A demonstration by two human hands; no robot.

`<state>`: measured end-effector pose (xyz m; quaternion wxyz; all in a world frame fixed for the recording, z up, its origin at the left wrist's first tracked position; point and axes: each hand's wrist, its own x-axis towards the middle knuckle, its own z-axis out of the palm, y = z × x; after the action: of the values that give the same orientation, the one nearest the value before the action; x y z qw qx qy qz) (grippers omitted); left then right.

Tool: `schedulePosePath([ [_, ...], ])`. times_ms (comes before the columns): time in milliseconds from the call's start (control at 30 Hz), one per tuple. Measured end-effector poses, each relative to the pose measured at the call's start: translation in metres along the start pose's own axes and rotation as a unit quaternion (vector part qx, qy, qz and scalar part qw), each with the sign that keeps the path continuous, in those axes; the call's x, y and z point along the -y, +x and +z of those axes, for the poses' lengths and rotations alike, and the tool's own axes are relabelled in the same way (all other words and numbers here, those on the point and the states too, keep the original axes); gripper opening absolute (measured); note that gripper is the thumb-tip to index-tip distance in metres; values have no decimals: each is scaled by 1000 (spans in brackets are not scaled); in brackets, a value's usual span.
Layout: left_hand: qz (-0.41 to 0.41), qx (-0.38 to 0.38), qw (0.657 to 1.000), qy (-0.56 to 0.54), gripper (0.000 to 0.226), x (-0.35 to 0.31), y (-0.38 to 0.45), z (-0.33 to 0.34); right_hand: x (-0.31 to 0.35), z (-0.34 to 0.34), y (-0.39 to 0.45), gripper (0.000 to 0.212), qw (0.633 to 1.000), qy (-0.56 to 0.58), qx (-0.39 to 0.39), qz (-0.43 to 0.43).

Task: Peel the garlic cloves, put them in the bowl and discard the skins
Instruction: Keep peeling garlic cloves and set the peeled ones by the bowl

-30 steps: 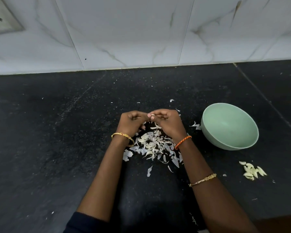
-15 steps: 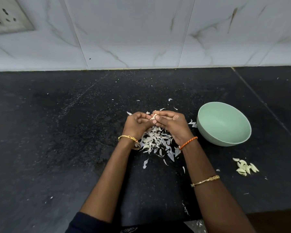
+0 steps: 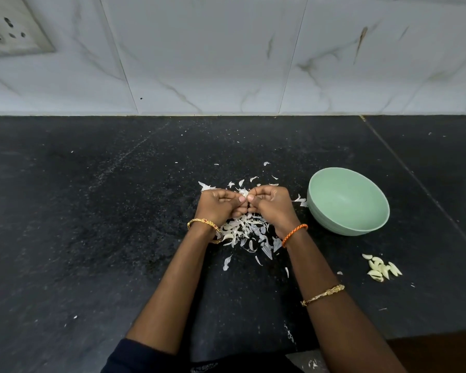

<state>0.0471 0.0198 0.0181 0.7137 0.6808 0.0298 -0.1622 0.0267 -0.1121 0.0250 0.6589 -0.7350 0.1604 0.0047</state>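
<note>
The garlic clove [image 3: 244, 193] sits pinched between my left hand [image 3: 221, 205] and right hand [image 3: 269, 204], fingers of both curled round it above the skins [image 3: 244, 232]; its long axis I cannot tell. The bowl [image 3: 349, 201] lies to my right, nearer that hand, with open tabletop [image 3: 92, 224] around.

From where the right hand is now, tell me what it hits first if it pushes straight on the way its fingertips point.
The right hand points its curled fingertips left, at the left hand. It would meet the garlic clove pinched between them first, then the left hand's fingers; they look already touching.
</note>
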Motion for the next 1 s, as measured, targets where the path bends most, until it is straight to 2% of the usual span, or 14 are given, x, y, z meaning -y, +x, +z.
schedulePosePath([
  [233,-28,-27,999,-19,10,-8,2,-1,-1,7,-4,5,1000,9,8,0],
  [367,-28,-21,999,-12,6,-10,2,-1,-3,1,-2,19,995,-15,-88,-35],
  [433,-33,-14,999,-21,5,-10,2,0,-1,-1,-2,20,994,7,-101,-42],
  [567,-55,13,998,-31,10,-7,0,6,0,1,-7,19,992,129,-12,1],
  [633,-51,26,998,-20,10,-5,-3,7,-1,3,-10,13,987,159,-11,-4],
  [733,-40,31,999,-1,9,-5,-7,6,-3,2,-12,15,978,210,-5,19],
  [900,-10,8,1000,18,13,-8,-13,6,-3,0,-21,21,974,222,29,31],
  [1000,4,34,998,55,14,-11,-18,5,-4,-2,-25,17,970,240,16,23],
])
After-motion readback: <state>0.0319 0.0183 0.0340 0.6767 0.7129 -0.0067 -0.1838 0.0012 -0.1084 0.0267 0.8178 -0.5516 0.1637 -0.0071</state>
